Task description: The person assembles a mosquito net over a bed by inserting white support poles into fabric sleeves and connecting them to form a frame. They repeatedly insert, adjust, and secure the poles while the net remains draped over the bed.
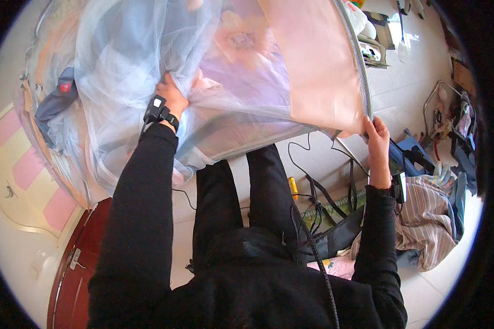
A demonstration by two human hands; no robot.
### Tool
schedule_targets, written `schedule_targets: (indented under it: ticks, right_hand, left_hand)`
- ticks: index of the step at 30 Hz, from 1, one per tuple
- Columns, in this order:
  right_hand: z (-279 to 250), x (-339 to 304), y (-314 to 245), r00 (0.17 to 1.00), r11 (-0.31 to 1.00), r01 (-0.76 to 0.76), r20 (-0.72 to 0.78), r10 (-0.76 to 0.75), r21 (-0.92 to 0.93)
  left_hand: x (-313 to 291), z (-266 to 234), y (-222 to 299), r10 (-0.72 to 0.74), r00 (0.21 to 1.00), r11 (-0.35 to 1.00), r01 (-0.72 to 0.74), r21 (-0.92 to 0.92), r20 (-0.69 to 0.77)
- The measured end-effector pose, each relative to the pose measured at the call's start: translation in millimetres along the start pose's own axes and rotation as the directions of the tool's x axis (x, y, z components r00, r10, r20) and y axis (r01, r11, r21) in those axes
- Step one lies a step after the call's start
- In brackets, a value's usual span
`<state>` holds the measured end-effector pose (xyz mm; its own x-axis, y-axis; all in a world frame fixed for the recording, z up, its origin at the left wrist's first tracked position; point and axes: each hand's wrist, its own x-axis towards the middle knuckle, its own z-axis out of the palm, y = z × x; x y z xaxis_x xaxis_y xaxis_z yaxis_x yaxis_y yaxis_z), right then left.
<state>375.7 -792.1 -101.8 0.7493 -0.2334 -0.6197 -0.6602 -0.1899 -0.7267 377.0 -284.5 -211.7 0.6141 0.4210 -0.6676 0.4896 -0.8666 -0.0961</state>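
Observation:
A white mesh mosquito net [118, 60] hangs in loose folds before me, with floral bedding [247, 46] showing through it. My left hand [173, 96] is closed on a bunch of the mesh, its fingertips partly hidden in the folds. On the right, a smooth peach fabric panel [321, 60] joins the net, edged by a grey zipper-like strip [359, 66]. At the panel's lower right corner, my right hand [377, 140] pinches the edge between thumb and fingers. A dark blue cloth [57, 109] with a red patch lies at the left side.
A pink-and-cream headboard-like panel [24, 170] and a dark red door [77, 274] stand left. Right of my legs lie a black-strapped bag [335, 241], a yellow tube [293, 187], cables and a striped cloth [425, 219]. Farther right is a metal-framed item [436, 104].

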Motion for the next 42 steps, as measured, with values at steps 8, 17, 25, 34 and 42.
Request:
schedule_targets:
  ticks: [8, 17, 25, 34, 42]
  right_hand:
    - [-23, -26, -60, 0.983, 0.999, 0.022, 0.184, -0.014, -0.041]
    - [-10, 12, -12, 0.971, 0.871, 0.130, 0.240, -0.014, -0.473]
    - [51, 36, 48, 0.874, 0.793, 0.399, 0.453, -0.177, -0.460]
    - [14, 0, 138, 0.984, 0.953, 0.038, -0.155, -0.089, -0.302]
    - [-60, 85, 195, 0.987, 0.988, -0.155, 0.045, 0.154, 0.012]
  left_hand:
    - [-13, -43, -56, 0.102, 0.984, 0.886, -0.156, -0.438, -0.143]
    - [-96, -43, -50, 0.378, 0.760, 0.869, -0.489, -0.082, -0.529]
    - [-225, 33, 7, 0.497, 0.864, 0.865, -0.501, -0.030, -0.079]
    - [-277, 70, -7, 0.559, 0.824, 0.821, -0.534, -0.203, 0.091]
    - [-259, 168, 36, 0.362, 0.851, 0.061, 0.386, -0.920, 0.381]
